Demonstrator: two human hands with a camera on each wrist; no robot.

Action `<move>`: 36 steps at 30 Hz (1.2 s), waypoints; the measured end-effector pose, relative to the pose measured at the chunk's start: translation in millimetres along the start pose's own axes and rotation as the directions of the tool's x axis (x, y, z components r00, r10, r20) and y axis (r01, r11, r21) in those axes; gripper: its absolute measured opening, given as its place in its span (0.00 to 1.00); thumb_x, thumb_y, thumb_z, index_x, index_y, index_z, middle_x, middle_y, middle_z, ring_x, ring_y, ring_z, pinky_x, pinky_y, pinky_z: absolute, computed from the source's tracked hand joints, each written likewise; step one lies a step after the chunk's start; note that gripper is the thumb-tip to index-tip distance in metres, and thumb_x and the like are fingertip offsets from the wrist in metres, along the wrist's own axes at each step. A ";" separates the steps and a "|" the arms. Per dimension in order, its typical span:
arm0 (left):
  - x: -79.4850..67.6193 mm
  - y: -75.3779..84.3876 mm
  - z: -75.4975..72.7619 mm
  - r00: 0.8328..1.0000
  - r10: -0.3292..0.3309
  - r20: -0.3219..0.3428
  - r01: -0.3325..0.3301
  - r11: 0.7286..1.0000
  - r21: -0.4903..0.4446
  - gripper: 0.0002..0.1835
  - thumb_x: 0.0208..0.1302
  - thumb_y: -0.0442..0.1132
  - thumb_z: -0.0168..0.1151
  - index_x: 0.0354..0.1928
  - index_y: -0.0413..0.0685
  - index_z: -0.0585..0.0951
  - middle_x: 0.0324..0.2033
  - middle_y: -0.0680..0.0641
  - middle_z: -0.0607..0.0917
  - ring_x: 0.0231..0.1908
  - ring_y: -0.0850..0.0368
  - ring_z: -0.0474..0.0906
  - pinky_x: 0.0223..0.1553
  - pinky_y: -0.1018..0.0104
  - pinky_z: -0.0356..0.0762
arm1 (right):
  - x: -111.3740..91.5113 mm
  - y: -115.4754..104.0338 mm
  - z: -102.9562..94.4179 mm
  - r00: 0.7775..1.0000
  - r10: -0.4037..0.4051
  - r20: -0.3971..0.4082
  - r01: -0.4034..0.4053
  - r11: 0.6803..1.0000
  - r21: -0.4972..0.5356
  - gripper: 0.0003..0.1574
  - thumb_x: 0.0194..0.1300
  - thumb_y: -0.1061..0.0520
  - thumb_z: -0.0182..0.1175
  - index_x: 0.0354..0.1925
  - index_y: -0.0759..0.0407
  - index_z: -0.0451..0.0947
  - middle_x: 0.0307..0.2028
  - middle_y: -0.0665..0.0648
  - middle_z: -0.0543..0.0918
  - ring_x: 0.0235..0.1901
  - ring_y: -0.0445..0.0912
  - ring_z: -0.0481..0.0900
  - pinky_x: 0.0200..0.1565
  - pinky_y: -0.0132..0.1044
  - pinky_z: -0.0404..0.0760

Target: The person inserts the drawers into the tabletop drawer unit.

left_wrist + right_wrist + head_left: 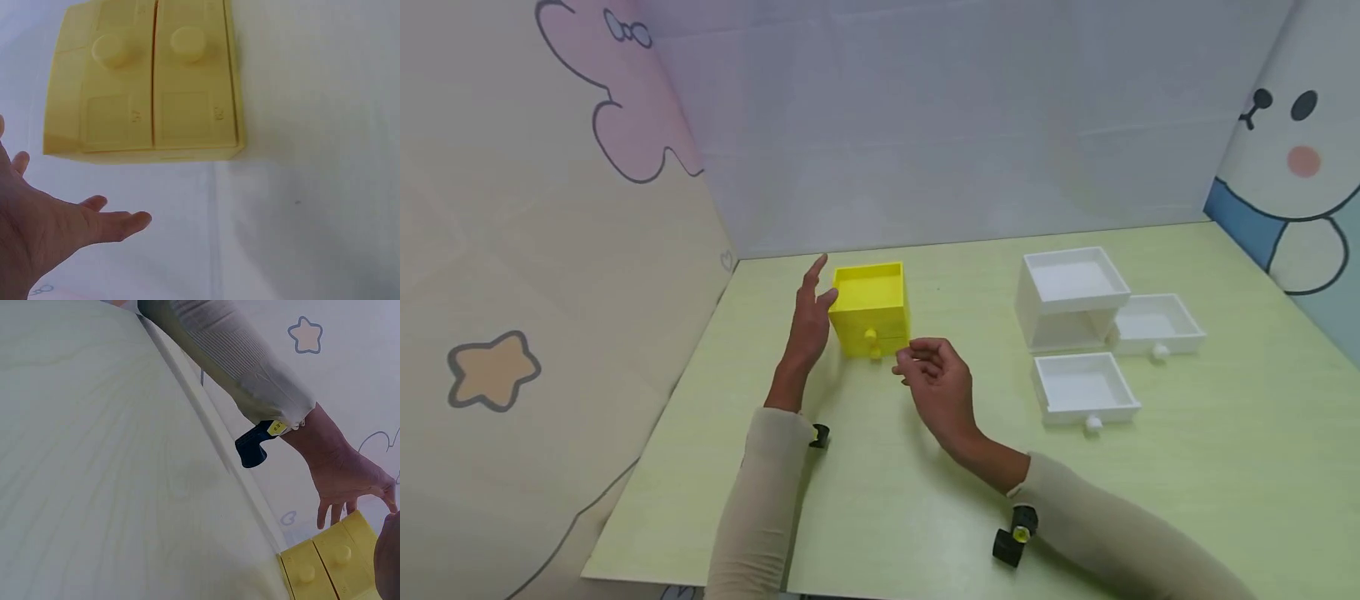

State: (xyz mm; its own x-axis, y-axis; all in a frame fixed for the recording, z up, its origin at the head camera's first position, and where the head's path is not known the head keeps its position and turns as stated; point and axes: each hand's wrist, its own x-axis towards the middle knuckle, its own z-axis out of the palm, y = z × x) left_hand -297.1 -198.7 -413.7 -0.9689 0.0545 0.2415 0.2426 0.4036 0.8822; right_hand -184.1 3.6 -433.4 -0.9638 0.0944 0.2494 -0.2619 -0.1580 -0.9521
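Beige fabric sleeves (767, 500) led to a spread left hand (808, 329) and an empty, loosely bent right hand (942, 387) beside the yellow box-shaped plastic cabinet (852, 327) on the tabletop (880, 500). Its two drawers (190, 81) appeared seated; two white plastic drawers (1084, 385) lay outside the white cabinet (1075, 277), insertion probably outstanding.

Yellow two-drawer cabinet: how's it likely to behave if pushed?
The yellow cabinet looks stiff, straight-walled and crisp-edged. It should slide rather than roll, being boxy and flat-sided. Its drawers might slip out if tilted; no latch shows.
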 end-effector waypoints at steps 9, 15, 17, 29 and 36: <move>6.2 41.3 6.5 0.951 0.304 -0.065 -0.302 0.953 0.037 0.28 0.73 0.44 0.52 0.73 0.59 0.63 0.72 0.49 0.63 0.72 0.52 0.56 0.70 0.44 0.52 | 0.7 -26.9 -19.0 0.990 -0.138 -0.010 0.139 0.990 0.026 0.16 0.68 0.64 0.63 0.50 0.72 0.73 0.42 0.67 0.83 0.34 0.48 0.86 0.38 0.37 0.84; 7.6 58.3 29.2 0.896 0.438 -0.072 -0.439 0.899 0.005 0.26 0.70 0.39 0.56 0.69 0.47 0.69 0.68 0.45 0.68 0.70 0.55 0.60 0.70 0.55 0.58 | 1.4 -39.4 -35.1 0.975 -0.201 -0.093 0.206 0.978 0.046 0.11 0.68 0.67 0.61 0.46 0.74 0.73 0.38 0.66 0.84 0.31 0.47 0.86 0.35 0.34 0.83; 8.7 61.3 37.0 0.886 0.457 -0.076 -0.459 0.888 -0.003 0.24 0.69 0.35 0.57 0.66 0.45 0.71 0.67 0.44 0.69 0.70 0.53 0.62 0.69 0.56 0.60 | 0.5 -41.7 -41.2 0.969 -0.216 -0.119 0.225 0.973 0.062 0.10 0.67 0.68 0.60 0.44 0.74 0.73 0.36 0.64 0.85 0.30 0.47 0.86 0.34 0.34 0.83; 9.7 68.9 92.1 0.871 0.482 0.100 -0.482 0.876 -0.024 0.24 0.68 0.35 0.58 0.65 0.44 0.72 0.67 0.45 0.71 0.69 0.59 0.64 0.65 0.63 0.66 | -8.9 -38.7 -81.3 0.941 -0.263 -0.212 0.293 0.947 0.129 0.05 0.67 0.70 0.59 0.39 0.74 0.73 0.32 0.62 0.85 0.26 0.46 0.85 0.30 0.33 0.82; 8.2 71.0 116.3 0.875 0.452 0.175 -0.442 0.892 -0.095 0.26 0.70 0.38 0.58 0.68 0.48 0.71 0.67 0.49 0.72 0.68 0.58 0.66 0.62 0.56 0.71 | -17.1 -35.6 -109.4 0.924 -0.265 -0.276 0.306 0.945 0.119 0.02 0.67 0.71 0.59 0.39 0.71 0.74 0.31 0.59 0.86 0.25 0.46 0.85 0.29 0.32 0.81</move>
State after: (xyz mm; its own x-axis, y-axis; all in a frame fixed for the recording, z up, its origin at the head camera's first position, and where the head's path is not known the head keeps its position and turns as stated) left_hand -293.6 -63.4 -396.1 -0.7466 0.3900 0.5390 0.6491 0.2494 0.7186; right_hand -152.8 115.1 -423.1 -0.8073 0.4004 0.4335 -0.5482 -0.2371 -0.8021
